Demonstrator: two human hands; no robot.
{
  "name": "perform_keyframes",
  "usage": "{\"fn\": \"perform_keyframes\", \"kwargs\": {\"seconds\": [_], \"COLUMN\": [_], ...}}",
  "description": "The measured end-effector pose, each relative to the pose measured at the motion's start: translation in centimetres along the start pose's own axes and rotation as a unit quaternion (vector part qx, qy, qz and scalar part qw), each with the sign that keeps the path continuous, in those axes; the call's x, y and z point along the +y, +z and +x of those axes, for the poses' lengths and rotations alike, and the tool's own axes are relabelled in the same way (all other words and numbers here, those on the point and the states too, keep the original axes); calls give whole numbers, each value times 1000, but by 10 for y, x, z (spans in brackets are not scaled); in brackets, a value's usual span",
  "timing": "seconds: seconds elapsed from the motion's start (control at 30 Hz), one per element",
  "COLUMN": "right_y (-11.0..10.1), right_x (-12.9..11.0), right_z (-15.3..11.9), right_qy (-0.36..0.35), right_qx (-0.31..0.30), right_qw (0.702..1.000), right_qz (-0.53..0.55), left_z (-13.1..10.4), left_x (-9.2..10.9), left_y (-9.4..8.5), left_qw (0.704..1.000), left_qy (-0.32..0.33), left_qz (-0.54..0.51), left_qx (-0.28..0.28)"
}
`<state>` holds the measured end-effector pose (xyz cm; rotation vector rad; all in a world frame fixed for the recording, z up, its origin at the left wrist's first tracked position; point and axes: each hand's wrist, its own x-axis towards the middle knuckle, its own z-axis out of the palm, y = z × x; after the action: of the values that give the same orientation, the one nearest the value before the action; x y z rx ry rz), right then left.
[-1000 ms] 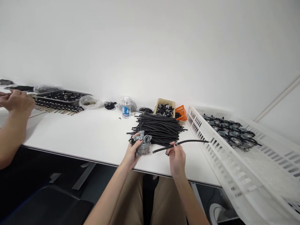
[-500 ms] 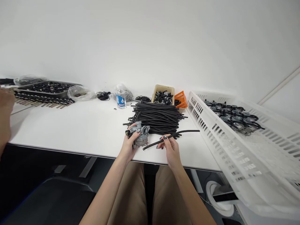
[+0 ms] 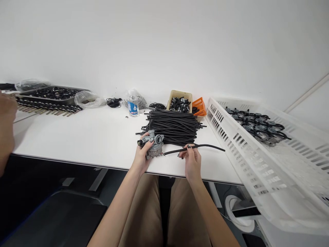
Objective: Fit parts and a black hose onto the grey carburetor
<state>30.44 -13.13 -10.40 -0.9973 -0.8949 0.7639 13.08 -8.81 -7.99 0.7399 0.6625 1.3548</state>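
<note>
My left hand (image 3: 142,154) is closed around a grey metal carburetor (image 3: 155,149), held just above the table near its front edge. The carburetor's round flanged opening faces right and up. Between the thumb and fingers of my right hand (image 3: 192,160) is a thin black rubber hose (image 3: 208,145). One end of the hose points left, close to the lower right side of the carburetor; whether it touches I cannot tell. Its other end reaches out to the right. Behind both hands lies a pile of black hoses (image 3: 174,127).
A white slatted crate (image 3: 236,144) with several carburetors (image 3: 257,127) stands at the right. Along the wall are a beige bin (image 3: 180,93), an orange basket (image 3: 202,107), a clear bottle (image 3: 133,108) and a metal tray (image 3: 68,102). Another person's arm (image 3: 6,127) is at far left.
My right hand has moved slightly right, and the hose has swung flatter, its left end now beside the carburetor's lower side. My left hand still holds the carburetor in nearly the same place.
</note>
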Motion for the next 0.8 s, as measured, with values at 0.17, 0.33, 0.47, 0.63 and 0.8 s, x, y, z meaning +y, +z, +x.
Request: {"fn": "perform_keyframes", "kwargs": {"seconds": [0.17,0.33,0.47,0.63,0.8], "right_y": [3,8,8,9,12], "right_x": [-5,-3,0,-3,-5], "right_z": [0,1,2,1,2], "right_qy": [-10,4,25,53,57], "right_qx": [-90,-188,-235,-275,-280], "right_qw": [996,981,971,959,956], "right_qz": [-20,-45,-43,-50,-64], "left_z": [0,0,0,1,2], "left_x": [0,0,-1,-3,-6], "left_y": [2,4,4,5,4], "left_qw": [1000,1000,999,998,998], "left_qy": [9,20,32,44,58], "left_qz": [-5,-8,-4,-14,10], "left_qx": [0,7,22,32,15]}}
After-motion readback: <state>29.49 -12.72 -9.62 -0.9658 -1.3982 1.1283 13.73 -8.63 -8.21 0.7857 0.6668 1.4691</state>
